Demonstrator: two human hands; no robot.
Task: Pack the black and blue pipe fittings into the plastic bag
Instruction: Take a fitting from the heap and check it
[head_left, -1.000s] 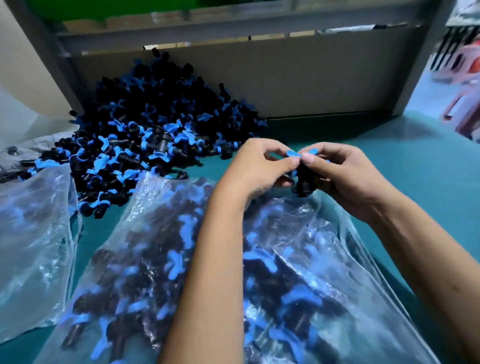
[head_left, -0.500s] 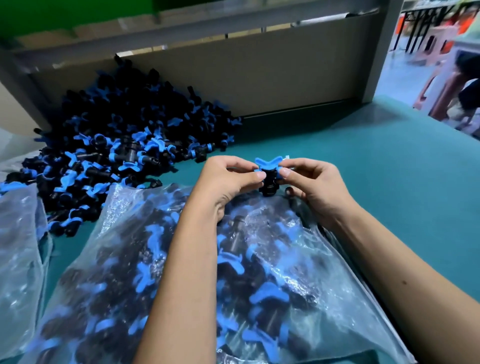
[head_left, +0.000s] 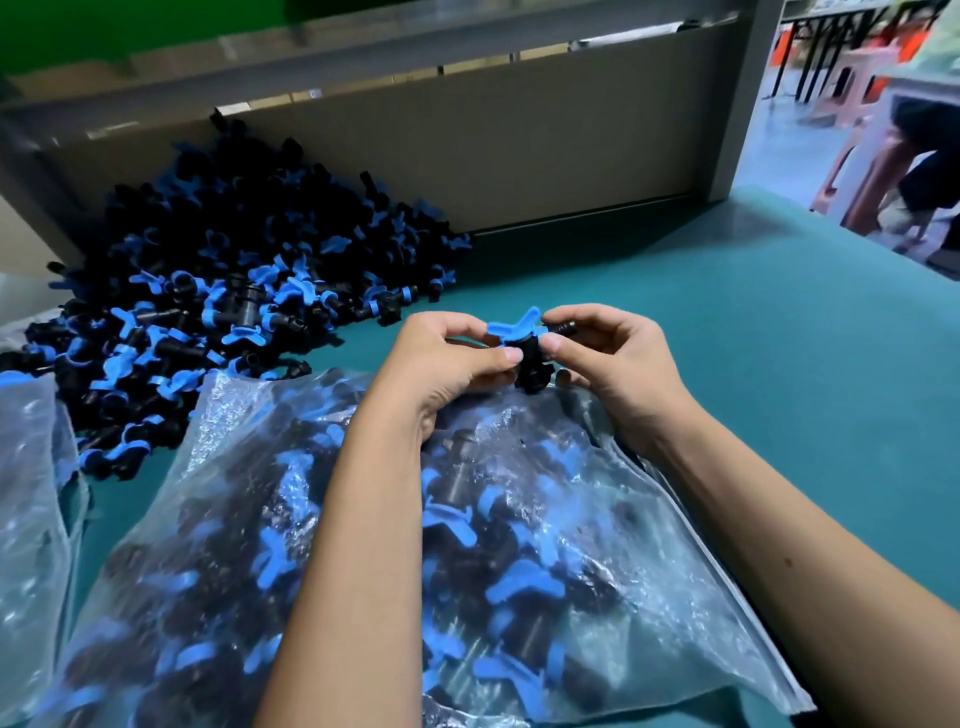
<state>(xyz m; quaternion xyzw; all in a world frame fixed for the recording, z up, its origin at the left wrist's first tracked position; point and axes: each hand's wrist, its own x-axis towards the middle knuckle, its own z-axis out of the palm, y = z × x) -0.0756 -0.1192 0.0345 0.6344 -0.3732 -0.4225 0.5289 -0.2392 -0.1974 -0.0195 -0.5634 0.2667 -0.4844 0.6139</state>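
One black pipe fitting with a blue winged handle (head_left: 525, 347) is pinched between my left hand (head_left: 451, 358) and my right hand (head_left: 618, 364), just above the far end of a clear plastic bag (head_left: 623, 525). That bag lies on the teal table and holds several black and blue fittings. A large loose pile of the same fittings (head_left: 218, 306) is heaped at the back left against a grey board. Both forearms rest over the bag.
A second filled plastic bag (head_left: 31, 519) lies at the left edge. A grey board (head_left: 519, 150) and post close off the back. The teal table (head_left: 753, 374) extends to the right; beyond it is a floor with pink stools and a seated person.
The view has shifted so the pile and hands sit differently in frame. The fitting in my fingers has been turned, its blue handle now tilted up on the right.
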